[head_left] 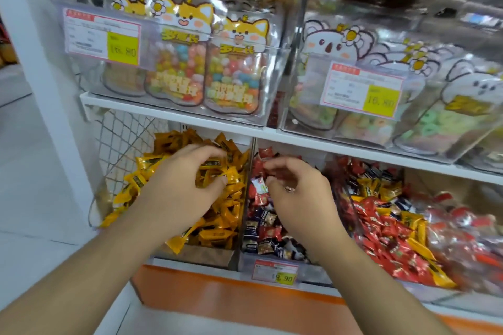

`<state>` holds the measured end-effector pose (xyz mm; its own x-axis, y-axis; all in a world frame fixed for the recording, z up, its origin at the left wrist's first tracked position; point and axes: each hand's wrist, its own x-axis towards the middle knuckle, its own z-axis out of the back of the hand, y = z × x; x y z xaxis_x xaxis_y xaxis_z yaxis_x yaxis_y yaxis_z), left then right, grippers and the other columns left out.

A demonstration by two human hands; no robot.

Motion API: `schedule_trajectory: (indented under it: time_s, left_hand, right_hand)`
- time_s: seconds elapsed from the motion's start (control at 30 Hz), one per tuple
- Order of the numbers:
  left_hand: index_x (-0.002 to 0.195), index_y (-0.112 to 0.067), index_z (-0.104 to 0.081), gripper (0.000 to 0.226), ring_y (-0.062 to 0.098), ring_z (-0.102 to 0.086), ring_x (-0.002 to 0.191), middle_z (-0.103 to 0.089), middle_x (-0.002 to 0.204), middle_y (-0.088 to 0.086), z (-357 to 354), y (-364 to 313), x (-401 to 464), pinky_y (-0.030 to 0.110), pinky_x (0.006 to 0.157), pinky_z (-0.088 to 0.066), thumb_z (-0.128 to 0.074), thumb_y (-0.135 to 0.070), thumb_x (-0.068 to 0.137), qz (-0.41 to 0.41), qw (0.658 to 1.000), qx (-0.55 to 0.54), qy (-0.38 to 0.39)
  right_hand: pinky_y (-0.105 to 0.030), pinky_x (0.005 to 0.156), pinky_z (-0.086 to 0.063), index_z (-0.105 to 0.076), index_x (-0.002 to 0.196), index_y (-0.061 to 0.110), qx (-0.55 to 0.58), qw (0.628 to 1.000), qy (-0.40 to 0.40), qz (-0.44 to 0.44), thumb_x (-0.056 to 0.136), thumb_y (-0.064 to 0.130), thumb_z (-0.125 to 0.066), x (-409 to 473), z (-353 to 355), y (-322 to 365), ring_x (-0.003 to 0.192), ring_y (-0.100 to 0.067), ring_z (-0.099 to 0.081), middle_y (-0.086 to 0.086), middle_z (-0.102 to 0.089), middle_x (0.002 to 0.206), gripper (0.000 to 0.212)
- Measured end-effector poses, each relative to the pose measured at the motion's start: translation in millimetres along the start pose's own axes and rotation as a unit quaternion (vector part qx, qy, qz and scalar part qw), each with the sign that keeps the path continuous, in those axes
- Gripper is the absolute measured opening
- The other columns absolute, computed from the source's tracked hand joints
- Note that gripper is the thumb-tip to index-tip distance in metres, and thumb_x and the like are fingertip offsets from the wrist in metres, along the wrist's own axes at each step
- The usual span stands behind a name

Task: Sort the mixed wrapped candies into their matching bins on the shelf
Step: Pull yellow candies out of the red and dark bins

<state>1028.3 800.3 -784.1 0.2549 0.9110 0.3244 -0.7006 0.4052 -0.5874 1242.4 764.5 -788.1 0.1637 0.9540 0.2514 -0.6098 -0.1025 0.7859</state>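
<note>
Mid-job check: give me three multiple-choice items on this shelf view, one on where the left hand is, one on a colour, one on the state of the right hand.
1. The left hand is in which bin?
A. the yellow-candy bin
B. the upper fox-pouch bin
C. the far-right mixed bin

2. What colour is the price patch on the shelf tags?
A. blue
B. yellow
C. black

3. The right hand is:
A. flat on the shelf edge
B. out of view
C. fingers curled at a red-and-white candy in the middle bin

Answers: 1 A, its fingers are buried in yellow wrappers. 2 B, each price sits on a yellow patch. 3 C, its fingertips close on that wrapper.
</note>
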Motion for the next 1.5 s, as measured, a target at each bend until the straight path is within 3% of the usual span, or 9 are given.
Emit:
schedule_trajectory:
  time_s: [0.1,0.27,0.43,0.53,0.63,0.8,1.07,1.33,1.5]
  left_hand:
    - [0.130,-0.045,-0.060,0.035,-0.011,-0.043,0.114,-0.048,0.130,-0.034,-19.7,-25.3,-0.1,0.003,0.084,-0.032,-0.067,-0.044,0.096,-0.035,0.999,-0.016,0.014]
    - [0.127,-0.046,-0.061,0.031,-0.026,-0.042,0.110,-0.048,0.128,-0.038,-66.3,-72.0,2.8,-0.004,0.084,-0.030,-0.064,-0.048,0.096,-0.094,0.993,-0.038,0.061]
    - [0.138,-0.048,-0.052,0.037,-0.014,-0.039,0.120,-0.035,0.143,-0.039,-115.9,-117.9,2.7,0.004,0.099,-0.029,-0.054,-0.052,0.100,-0.135,0.980,-0.057,0.137]
    - [0.145,-0.050,-0.043,0.045,-0.013,-0.030,0.133,-0.024,0.152,-0.041,-142.0,-135.6,1.8,0.013,0.108,-0.026,-0.049,-0.056,0.101,-0.151,0.969,-0.058,0.186]
    - [0.151,-0.048,-0.037,0.051,-0.013,-0.013,0.146,-0.017,0.158,-0.039,-160.6,-144.8,2.7,0.020,0.119,-0.021,-0.048,-0.057,0.102,-0.166,0.962,-0.053,0.209]
    - [0.153,-0.043,-0.038,0.053,-0.009,0.003,0.149,-0.022,0.158,-0.030,-178.0,-146.2,8.5,0.027,0.125,-0.011,-0.046,-0.056,0.102,-0.179,0.961,-0.031,0.207]
    - [0.150,-0.039,-0.043,0.053,0.000,0.001,0.149,-0.029,0.154,-0.026,-187.2,-148.8,10.6,0.039,0.126,-0.018,-0.048,-0.057,0.100,-0.178,0.963,0.000,0.203]
    - [0.142,-0.037,-0.052,0.043,-0.002,-0.001,0.150,-0.032,0.154,-0.025,-182.1,-145.9,7.4,0.031,0.126,-0.013,-0.054,-0.049,0.101,-0.185,0.963,-0.015,0.193]
    - [0.131,-0.038,-0.059,0.030,-0.005,-0.018,0.146,-0.038,0.150,-0.026,-173.6,-150.6,5.9,0.026,0.123,-0.016,-0.059,-0.040,0.101,-0.182,0.969,-0.058,0.158]
  right_hand:
    - [-0.021,0.067,-0.054,-0.067,0.109,0.036,-0.021,1.000,-0.013,0.004,0.099,0.020,-0.064,-12.2,28.6,-12.6,0.084,-0.001,-0.064,0.014,-0.066,0.101,0.019]
    - [-0.010,0.061,-0.042,-0.067,0.109,0.036,-0.052,0.997,-0.055,-0.013,0.100,0.020,-0.062,-29.1,93.3,-48.3,0.078,0.002,-0.060,0.018,-0.066,0.100,0.019]
    - [-0.005,0.075,-0.042,-0.069,0.108,0.033,-0.131,0.985,-0.093,-0.055,0.097,0.011,-0.063,-36.7,157.3,-99.5,0.089,0.007,-0.061,0.019,-0.069,0.108,0.025]
    - [-0.022,0.101,-0.047,-0.069,0.120,0.029,-0.236,0.966,-0.083,-0.064,0.091,0.005,-0.065,-36.6,185.2,-125.4,0.114,-0.010,-0.062,0.010,-0.069,0.120,0.037]
    - [-0.039,0.116,-0.036,-0.058,0.139,0.028,-0.348,0.934,-0.009,-0.082,0.089,0.014,-0.072,-32.5,203.7,-139.6,0.133,-0.023,-0.046,0.003,-0.060,0.139,0.054]
    - [-0.052,0.123,-0.012,-0.044,0.149,0.044,-0.456,0.880,0.111,-0.075,0.082,0.037,-0.077,-28.7,210.9,-159.7,0.148,-0.023,-0.015,0.018,-0.039,0.155,0.075]
    - [-0.060,0.124,-0.004,-0.049,0.144,0.048,-0.513,0.851,0.101,-0.058,0.078,0.037,-0.077,-29.0,209.1,-167.1,0.149,-0.031,-0.016,0.015,-0.049,0.150,0.072]
    - [-0.044,0.121,-0.013,-0.075,0.107,0.040,-0.449,0.893,-0.002,-0.026,0.072,0.044,-0.088,-33.8,215.8,-169.9,0.133,-0.021,-0.042,0.014,-0.071,0.116,0.038]
    - [-0.013,0.088,-0.040,-0.078,0.109,0.032,-0.278,0.953,-0.119,-0.021,0.076,0.022,-0.090,-45.6,225.2,-151.3,0.100,-0.008,-0.063,0.015,-0.070,0.111,0.036]
